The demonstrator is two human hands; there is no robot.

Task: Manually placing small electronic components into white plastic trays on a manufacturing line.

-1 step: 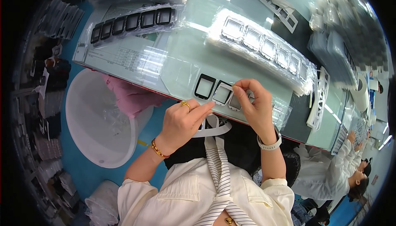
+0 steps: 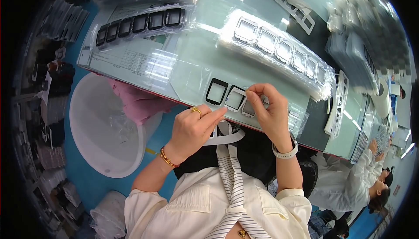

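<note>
A thin white rectangular frame (image 2: 229, 105) lies over a black-edged frame with a clear window (image 2: 238, 99) near the table's front edge. My left hand (image 2: 192, 128) is closed, its fingertips at the white frame's lower left corner; the thumb is mostly hidden. At the upper right corner, thumb and index finger of my right hand (image 2: 269, 106) pinch the white frame's edge. Left of these lies a black rectangular frame (image 2: 209, 91). Another light-edged frame (image 2: 248, 109) is partly covered by my right hand.
A plastic-wrapped tray of black frames (image 2: 126, 26) lies at the far left of the glass-topped table (image 2: 192, 64). A shiny tray of frames (image 2: 283, 49) is beyond my right hand. White cut-out strips (image 2: 337, 108) lie right. A white tub (image 2: 104, 138) stands below left; a co-worker (image 2: 349, 182) sits right.
</note>
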